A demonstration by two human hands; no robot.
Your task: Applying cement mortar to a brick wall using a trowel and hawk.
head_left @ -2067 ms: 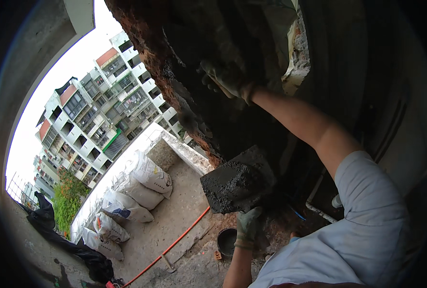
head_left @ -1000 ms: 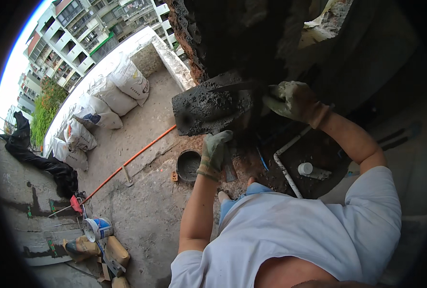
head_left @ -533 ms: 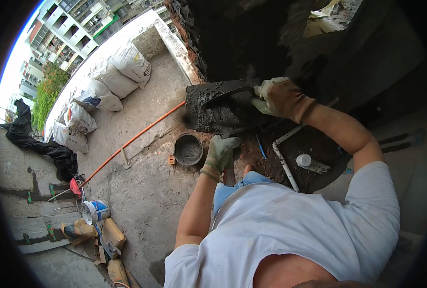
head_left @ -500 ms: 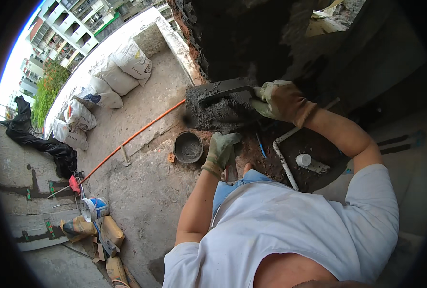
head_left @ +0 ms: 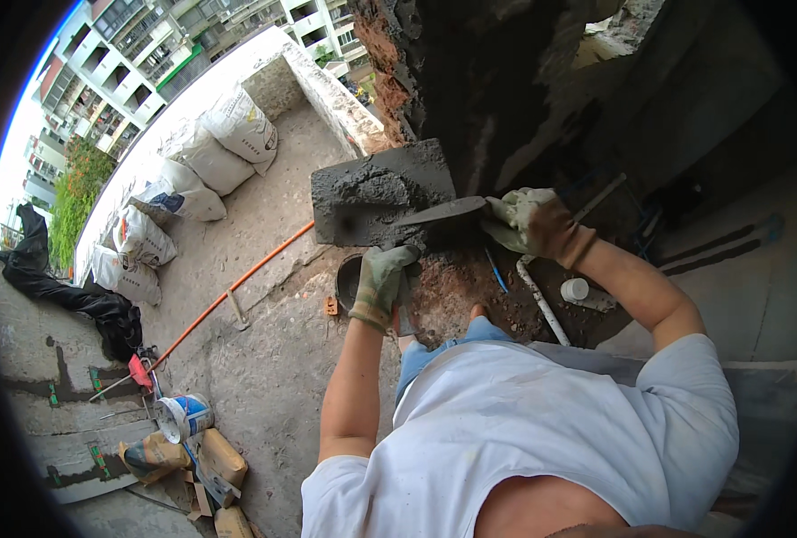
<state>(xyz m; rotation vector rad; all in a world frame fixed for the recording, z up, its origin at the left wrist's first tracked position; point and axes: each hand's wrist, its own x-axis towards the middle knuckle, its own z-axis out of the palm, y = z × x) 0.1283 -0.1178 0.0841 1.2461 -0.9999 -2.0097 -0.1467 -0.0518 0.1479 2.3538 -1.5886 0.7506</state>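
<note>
My left hand (head_left: 382, 280), in a dirty work glove, is closed at the near edge of a flat rectangular mortar board (head_left: 331, 211). A heap of wet grey mortar (head_left: 381, 190) lies on it. Below that hand hangs a thin flat blade (head_left: 407, 309); its handle is hidden, so I cannot tell its kind. My right hand (head_left: 526, 220), gloved too, grips a plastering trowel (head_left: 450, 212) coated with mortar. The trowel is tilted, its tip over the board's right part. Beyond both hands stands a dark, wet-looking wall (head_left: 488, 81) with a broken brick edge (head_left: 389, 63).
A black bucket (head_left: 347, 285) sits on the floor, partly behind my left hand. Beside it is a small orange block (head_left: 330, 306). An orange pole (head_left: 237, 285) crosses the floor. White sacks (head_left: 242, 130) line the parapet. A white pipe (head_left: 542, 300) and cup (head_left: 574, 290) lie right.
The trowel has drawn back right across the mortar and turned edge-on. The board has shifted left and now covers part of the bucket. My left hand has moved slightly left, my right hand lower.
</note>
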